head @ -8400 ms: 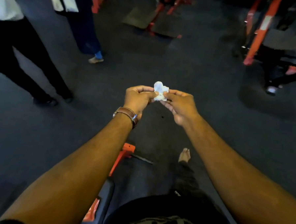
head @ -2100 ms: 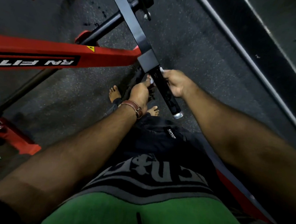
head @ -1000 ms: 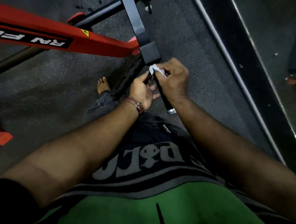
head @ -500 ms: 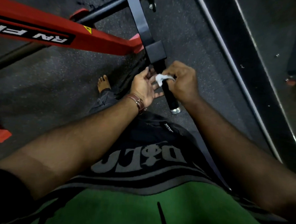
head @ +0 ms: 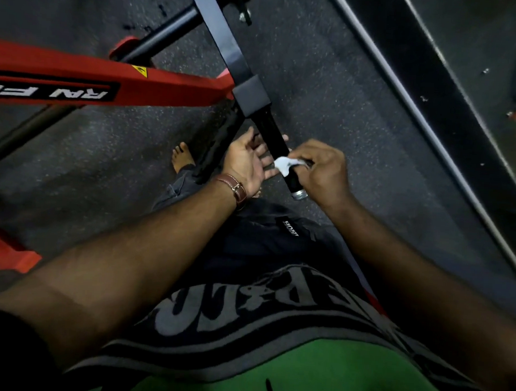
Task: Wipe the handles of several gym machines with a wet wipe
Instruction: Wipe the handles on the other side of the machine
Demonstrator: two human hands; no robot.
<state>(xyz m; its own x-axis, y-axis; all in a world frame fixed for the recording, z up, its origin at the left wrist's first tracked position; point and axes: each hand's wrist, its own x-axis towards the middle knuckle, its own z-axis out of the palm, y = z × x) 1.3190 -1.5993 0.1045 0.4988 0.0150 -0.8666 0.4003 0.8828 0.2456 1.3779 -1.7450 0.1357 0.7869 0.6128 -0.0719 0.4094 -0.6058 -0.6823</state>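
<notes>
Head view, the only one: handle point(head: 278, 150) of a gym machine, a black grip with a silver end cap point(head: 299, 194), slants from the black bracket point(head: 251, 96) at upper left down to the lower right, its free end toward the person. Both hands flank that long axis. The right hand point(head: 321, 168) has its fingers curled round the lower part of the grip and pinches a crumpled white wet wipe point(head: 285, 164) against it, just above the cap. The left hand point(head: 248, 163) lies on the other side, palm turned up and fingers straight, their tips touching or passing just behind the grip; it holds nothing. A brown leather watch strap point(head: 234, 188) circles its wrist.

The right hand is the one on the wipe, so any further stroke would probably run along the slant, up toward the bracket or down to the cap. The stretch of grip between wipe and bracket is bare of the cloth, and whether it is already clean cannot be told.

Writing: white letters upside down on the red frame beam point(head: 77, 87) read "RN FI", cut off at the edge, beside a small yellow warning triangle point(head: 140, 72). A white tag on the dark shorts point(head: 291, 228) is partly legible, perhaps "HON". Large grey lettering on the shirt point(head: 244, 311) is too folded to read.
</notes>
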